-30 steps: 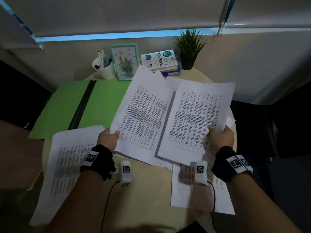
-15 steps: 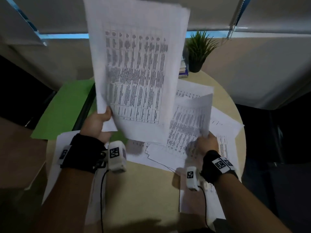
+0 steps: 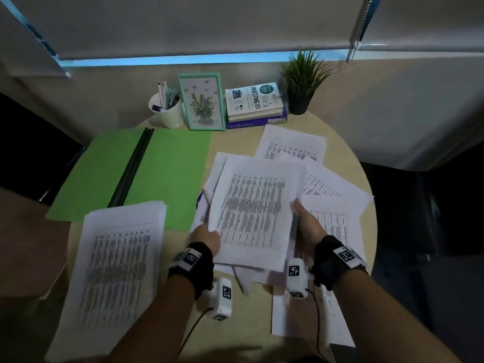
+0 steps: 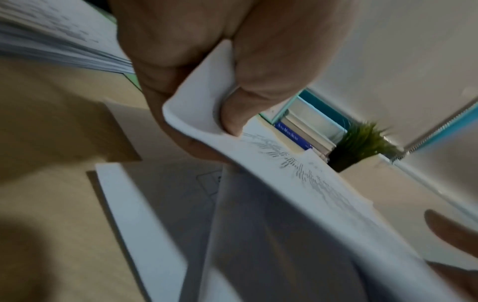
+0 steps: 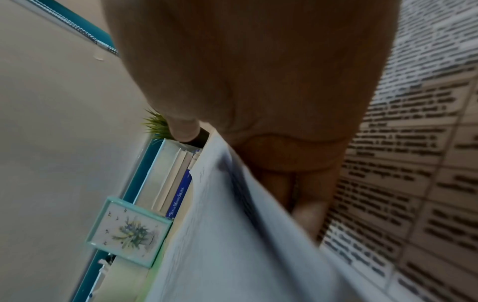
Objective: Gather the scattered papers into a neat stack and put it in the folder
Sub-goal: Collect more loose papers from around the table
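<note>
Both hands hold one loose bundle of printed papers (image 3: 251, 213) just above the table's middle. My left hand (image 3: 207, 237) pinches its lower left corner between thumb and fingers (image 4: 232, 122). At the bundle's right edge is my right hand (image 3: 305, 221), thumb on top and fingers (image 5: 308, 214) underneath. The sheets in the bundle (image 5: 232, 235) are uneven and fan out at the bottom. An open green folder (image 3: 167, 174) with a black spine lies at the back left. A second pile of papers (image 3: 117, 271) lies at the front left.
More loose sheets (image 3: 337, 187) lie spread at the right of the round table (image 3: 262, 336), one near the back (image 3: 293, 145) and one at the front right (image 3: 309, 318). Along the back stand a pen cup (image 3: 167, 111), a framed picture (image 3: 201, 102), stacked books (image 3: 254, 104) and a potted plant (image 3: 301, 82).
My left hand has brought its raised sheaf down onto the sheets in my right hand. Both hands now hold a single bundle, closer together than before.
</note>
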{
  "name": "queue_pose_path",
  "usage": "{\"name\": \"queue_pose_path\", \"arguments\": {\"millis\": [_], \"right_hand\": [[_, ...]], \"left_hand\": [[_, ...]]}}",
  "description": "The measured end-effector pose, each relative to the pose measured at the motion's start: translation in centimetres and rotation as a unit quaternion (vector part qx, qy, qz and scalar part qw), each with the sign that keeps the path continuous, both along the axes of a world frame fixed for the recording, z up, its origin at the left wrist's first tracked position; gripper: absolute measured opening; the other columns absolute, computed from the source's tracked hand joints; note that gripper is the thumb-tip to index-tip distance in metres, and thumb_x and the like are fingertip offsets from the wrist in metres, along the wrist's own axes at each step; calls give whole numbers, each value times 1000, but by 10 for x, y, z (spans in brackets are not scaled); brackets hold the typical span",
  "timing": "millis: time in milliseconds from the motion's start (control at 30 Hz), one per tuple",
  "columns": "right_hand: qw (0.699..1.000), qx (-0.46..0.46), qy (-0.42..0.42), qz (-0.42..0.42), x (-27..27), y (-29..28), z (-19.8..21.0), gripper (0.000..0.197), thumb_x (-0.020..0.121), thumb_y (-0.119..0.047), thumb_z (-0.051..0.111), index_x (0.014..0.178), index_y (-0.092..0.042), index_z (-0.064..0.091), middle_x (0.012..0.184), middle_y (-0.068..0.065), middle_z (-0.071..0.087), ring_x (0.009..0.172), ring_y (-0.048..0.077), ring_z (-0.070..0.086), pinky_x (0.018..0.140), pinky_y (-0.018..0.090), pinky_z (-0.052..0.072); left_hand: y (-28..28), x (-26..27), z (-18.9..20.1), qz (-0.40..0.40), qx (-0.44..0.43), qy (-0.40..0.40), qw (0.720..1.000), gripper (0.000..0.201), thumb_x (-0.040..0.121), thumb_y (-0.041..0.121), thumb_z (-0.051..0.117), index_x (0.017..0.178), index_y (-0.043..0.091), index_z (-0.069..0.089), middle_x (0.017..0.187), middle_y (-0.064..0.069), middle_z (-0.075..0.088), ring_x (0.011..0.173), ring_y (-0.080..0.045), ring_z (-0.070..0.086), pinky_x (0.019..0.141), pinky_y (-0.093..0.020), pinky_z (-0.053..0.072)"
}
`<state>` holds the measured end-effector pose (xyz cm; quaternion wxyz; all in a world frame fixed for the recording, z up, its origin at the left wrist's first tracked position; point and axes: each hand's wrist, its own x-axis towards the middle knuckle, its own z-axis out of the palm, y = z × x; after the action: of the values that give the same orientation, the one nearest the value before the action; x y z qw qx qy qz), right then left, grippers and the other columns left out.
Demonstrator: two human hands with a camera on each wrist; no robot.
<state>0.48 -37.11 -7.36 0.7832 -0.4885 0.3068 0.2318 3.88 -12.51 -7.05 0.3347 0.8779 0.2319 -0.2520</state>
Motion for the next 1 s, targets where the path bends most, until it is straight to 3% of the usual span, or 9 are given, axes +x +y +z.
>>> {"name": "queue_pose_path", "arguments": {"millis": [133, 233, 367, 467, 567, 600, 733, 900, 1000], "right_hand": [[1000, 8, -26, 9, -1, 2, -7, 83, 88, -72, 43, 154, -25, 22, 158, -5, 27, 146, 16, 25, 121, 49, 13], [997, 67, -21, -1, -5, 7, -3, 88, 76, -76, 59, 149, -33, 35, 156, -2, 34, 143, 23, 34, 115, 58, 26], [984, 148, -30, -99, -6, 9, -1, 81, 82, -76, 44, 140, -20, 50, 138, 12, 57, 125, 34, 56, 99, 53, 47], [969, 179, -50, -164, -8, 7, 9, 70, 72, -76, 49, 105, -21, 75, 108, 8, 74, 93, 25, 72, 74, 41, 60], [974, 190, -72, -102, -12, 12, 20, 57, 101, -33, 45, 71, 5, 74, 69, 20, 72, 66, 12, 73, 61, 15, 55], [982, 136, -117, -51, -13, 16, 20, 56, 106, -15, 30, 77, 16, 68, 68, 28, 69, 66, 14, 73, 64, 12, 54], [998, -13, -28, -62, -6, 4, 5, 44, 101, 1, 38, 71, -18, 62, 48, -10, 65, 60, 15, 67, 51, 22, 53], [997, -56, -30, -46, -6, 8, 6, 16, 85, -21, 64, 79, -7, 65, 81, 19, 70, 69, 33, 65, 71, 48, 57], [995, -41, 34, -82, -10, 6, 6, 23, 85, -24, 59, 66, -11, 54, 68, 13, 54, 53, 26, 52, 60, 39, 49]], "left_hand": [[-10, -2, 13, -21, -34, -18, 999, 33, 98, 20, 45, 124, 5, 58, 120, -16, 62, 107, -34, 58, 90, -34, 46], [-19, -3, 42, -37, -139, -65, 987, 31, 100, 21, 46, 128, 10, 55, 114, -9, 62, 113, -32, 57, 95, -35, 43], [-35, -2, 102, -16, -322, -156, 934, 28, 92, 25, 57, 115, 11, 64, 114, -9, 69, 112, -30, 62, 101, -48, 46], [-41, 1, 147, 26, -410, -189, 892, 16, 94, 15, 56, 106, 13, 67, 104, -8, 72, 100, -29, 67, 93, -47, 52], [-33, 10, 169, 52, -488, -169, 855, 27, 99, 11, 45, 119, 3, 61, 110, -14, 69, 97, -28, 67, 86, -45, 56], [-29, 13, 169, 58, -485, -162, 857, 30, 99, 11, 44, 123, -1, 57, 114, -17, 67, 99, -30, 66, 87, -45, 55], [-10, 17, 121, 67, -345, -143, 925, 22, 95, 14, 58, 107, -3, 63, 97, -18, 67, 91, -31, 63, 88, -48, 53], [4, 2, 32, -8, -78, -62, 995, 31, 95, 22, 53, 121, 8, 61, 109, -13, 67, 101, -31, 62, 92, -38, 49], [6, -4, 5, -24, -10, -13, 1000, 35, 96, 24, 49, 127, 10, 57, 125, -14, 62, 112, -35, 58, 99, -41, 47]]}}
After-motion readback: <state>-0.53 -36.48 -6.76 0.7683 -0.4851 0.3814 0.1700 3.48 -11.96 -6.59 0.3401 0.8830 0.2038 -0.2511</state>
